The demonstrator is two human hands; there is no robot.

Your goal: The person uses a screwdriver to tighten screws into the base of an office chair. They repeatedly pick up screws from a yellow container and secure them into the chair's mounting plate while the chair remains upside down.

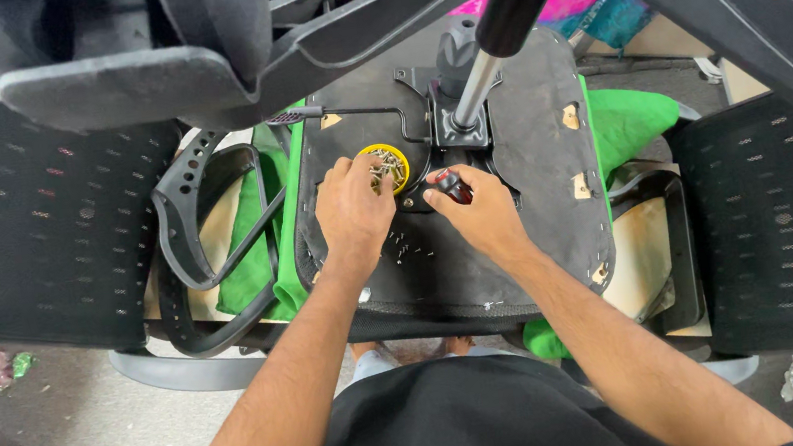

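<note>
seat: a chair seat lies upside down, its black underside facing up, resting on green cloth
metal plate: a black plate with a shiny pole sits at the far middle of the seat underside
cup: a small yellow cup full of screws stands on the seat underside, just left of the plate
loose screws: a few little screws lie on the seat underside, near the left wrist
left hand: the left hand is at the yellow cup, fingertips touching the screws; the grip is curled down into the cup, and it looks like it is pinching a screw, but I cannot tell for sure
right hand: the right hand is pressed together around a tool with a red and black handle, held at the near edge of the metal plate
step: it looks like the plate is being screwed to the seat, and this is the part where a new screw gets picked
next move: I think the picked screw needs to go straight into a hole in the plate, and the tool tip must sit square in the screw head so it does not slip
around: black mesh chair backs lie on both sides, and another chair part hangs over the far side
</note>
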